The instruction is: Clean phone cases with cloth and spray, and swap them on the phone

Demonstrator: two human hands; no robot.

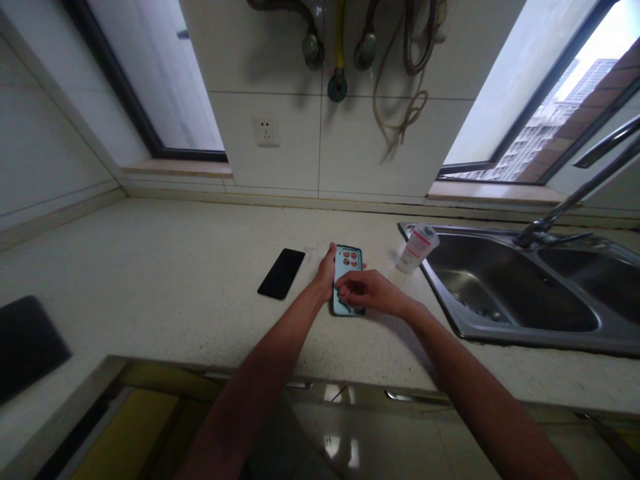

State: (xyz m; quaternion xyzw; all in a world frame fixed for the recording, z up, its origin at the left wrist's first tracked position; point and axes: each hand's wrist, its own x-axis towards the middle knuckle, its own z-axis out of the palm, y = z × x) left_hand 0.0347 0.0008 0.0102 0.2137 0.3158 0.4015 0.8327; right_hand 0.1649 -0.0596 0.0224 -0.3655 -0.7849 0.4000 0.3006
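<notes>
My left hand (pixel 326 275) grips a light blue phone case (pixel 342 265) from its left side, above the counter. Skin tones show through the round camera holes at the case's top, so fingers seem to lie behind it. Over the lower half of the case is my right hand (pixel 374 291), its fingers curled against the surface. Whether those fingers pinch something small is hidden. To the left of the case, a black smartphone (pixel 281 274) lies flat and slightly turned. A clear plastic cup (pixel 418 249) with pink-red print leans near the sink's edge, right of my right hand.
The pale speckled counter (pixel 190 280) runs along a tiled wall with a socket (pixel 266 131) and pipe fittings. At right is a steel double sink (pixel 500 283) with a tall faucet (pixel 543 227). A dark flat object (pixel 30 347) sits at far left.
</notes>
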